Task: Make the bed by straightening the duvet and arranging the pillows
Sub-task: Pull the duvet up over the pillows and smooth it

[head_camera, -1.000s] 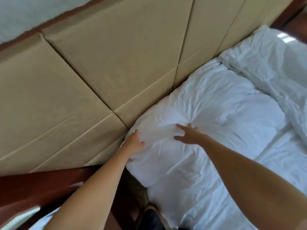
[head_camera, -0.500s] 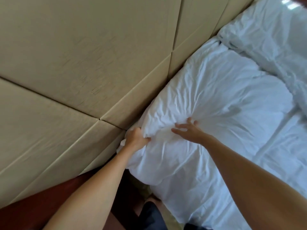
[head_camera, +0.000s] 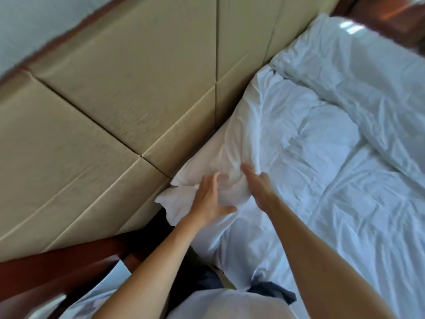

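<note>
A white pillow [head_camera: 287,125] lies against the beige padded headboard [head_camera: 128,93], at the near corner of the bed. My left hand [head_camera: 209,199] lies on its near end with fingers spread, pressing the creased cover. My right hand [head_camera: 259,185] rests beside it, fingers flat and pushed into the fabric. A second white pillow [head_camera: 358,72] lies further along the headboard. The white duvet [head_camera: 345,215] covers the mattress on the right, wrinkled.
A dark red wooden bed frame or side table [head_camera: 57,268] runs along the lower left. More red wood [head_camera: 391,12] shows at the top right corner. My light shirt [head_camera: 218,305] fills the bottom edge.
My left hand has let go of the pillow's edge and moved onto its near end, fingers spread. The two hands are closer together. The pillow's corner now sticks out past the headboard's end.
</note>
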`<control>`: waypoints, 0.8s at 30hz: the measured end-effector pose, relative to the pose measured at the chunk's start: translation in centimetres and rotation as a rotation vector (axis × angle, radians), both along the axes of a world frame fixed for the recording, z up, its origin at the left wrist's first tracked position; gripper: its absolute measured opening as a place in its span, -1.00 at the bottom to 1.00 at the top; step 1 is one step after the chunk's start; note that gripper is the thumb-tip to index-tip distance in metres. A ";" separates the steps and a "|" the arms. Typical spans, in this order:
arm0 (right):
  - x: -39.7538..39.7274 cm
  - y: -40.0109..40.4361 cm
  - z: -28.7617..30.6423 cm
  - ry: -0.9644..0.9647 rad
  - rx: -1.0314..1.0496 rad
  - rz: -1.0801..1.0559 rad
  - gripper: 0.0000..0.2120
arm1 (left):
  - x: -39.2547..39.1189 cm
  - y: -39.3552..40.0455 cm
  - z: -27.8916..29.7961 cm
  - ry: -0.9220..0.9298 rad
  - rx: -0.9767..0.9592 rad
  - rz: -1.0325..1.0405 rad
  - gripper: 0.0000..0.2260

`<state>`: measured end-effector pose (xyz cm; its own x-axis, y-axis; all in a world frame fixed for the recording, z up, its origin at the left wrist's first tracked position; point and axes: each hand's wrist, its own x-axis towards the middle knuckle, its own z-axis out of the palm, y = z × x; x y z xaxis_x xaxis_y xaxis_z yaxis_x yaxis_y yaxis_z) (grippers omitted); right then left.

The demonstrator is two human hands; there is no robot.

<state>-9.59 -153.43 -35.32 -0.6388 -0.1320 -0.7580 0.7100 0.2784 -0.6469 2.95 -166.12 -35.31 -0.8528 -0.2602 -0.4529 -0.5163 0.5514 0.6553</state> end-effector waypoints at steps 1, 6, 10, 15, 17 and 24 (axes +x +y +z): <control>0.0 0.4 0.6 0.014 -0.007 -0.007 -0.16 | 0.4 -0.5 -0.1 -0.122 -0.144 -0.030 -0.06; 0.5 2.7 3.1 0.011 -0.138 -0.011 -0.31 | 2.1 -0.5 1.8 -0.337 -0.130 -0.166 -0.49; 3.6 5.7 6.1 0.191 -0.165 0.233 -0.36 | 2.4 3.2 6.0 -0.130 0.101 0.153 -0.88; 9.8 12.9 9.0 0.354 -0.149 0.521 -0.49 | 1.1 10.7 12.9 0.149 0.362 0.500 -0.78; 12.0 15.6 9.3 0.374 -0.115 0.644 -0.50 | 0.6 14.3 15.1 0.216 0.472 0.541 -0.83; 13.4 22.1 10.9 0.522 -0.013 0.324 -0.66 | 1.8 22.1 18.0 0.358 0.666 0.478 -0.75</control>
<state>3.78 -131.37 -24.40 -0.8515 -0.3882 -0.3525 0.1789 0.4169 -0.8912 4.79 -144.01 -17.28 -0.8400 -0.4020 -0.3643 -0.2961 -0.2229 0.9288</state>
